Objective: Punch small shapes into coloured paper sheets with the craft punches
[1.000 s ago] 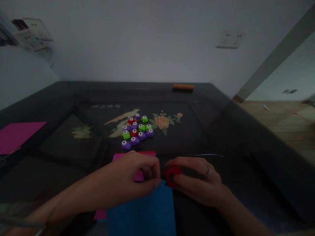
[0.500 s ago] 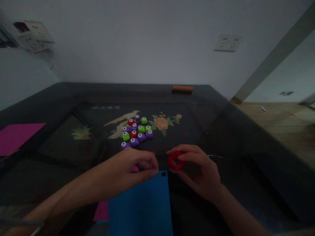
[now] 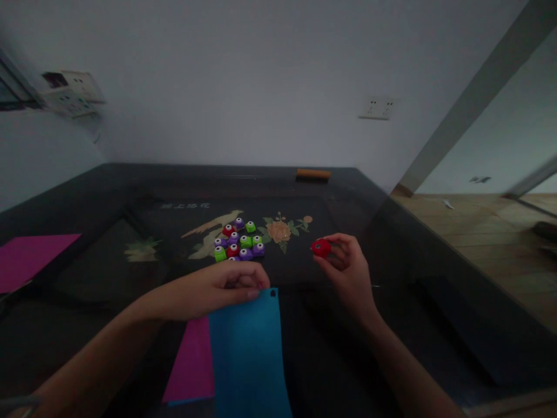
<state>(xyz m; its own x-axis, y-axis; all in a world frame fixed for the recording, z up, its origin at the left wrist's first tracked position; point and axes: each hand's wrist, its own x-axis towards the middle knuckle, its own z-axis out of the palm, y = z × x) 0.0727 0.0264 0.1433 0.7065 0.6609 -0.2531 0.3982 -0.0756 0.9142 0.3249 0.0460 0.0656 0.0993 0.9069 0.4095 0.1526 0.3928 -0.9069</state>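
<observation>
A sheet of blue paper (image 3: 248, 354) is pinched along its upper edge by my left hand (image 3: 239, 283). Near the paper's top right corner there is a small dark punched hole, its exact shape too small to tell. To the right, held above the dark table, a red craft paper punch (image 3: 321, 248) sits between the thumb and fingers of my right hand (image 3: 348, 264), apart from the paper. Pink paper (image 3: 194, 360) lies partly under the blue sheet. Beyond my left hand several purple, green and red punches (image 3: 239, 239) stand grouped; my hand hides the nearest ones.
The dark table (image 3: 339, 215) has a painted bird and flower. Another pink sheet (image 3: 35, 258) lies at the left. An orange-brown roll (image 3: 313, 173) rests at the back edge, and a dark flat object (image 3: 461, 325) at the right. A wall with sockets (image 3: 378, 107) stands behind.
My right hand has carried the red punch up and away from the paper's corner. My left hand still grips the blue sheet, and the view has tilted slightly upward.
</observation>
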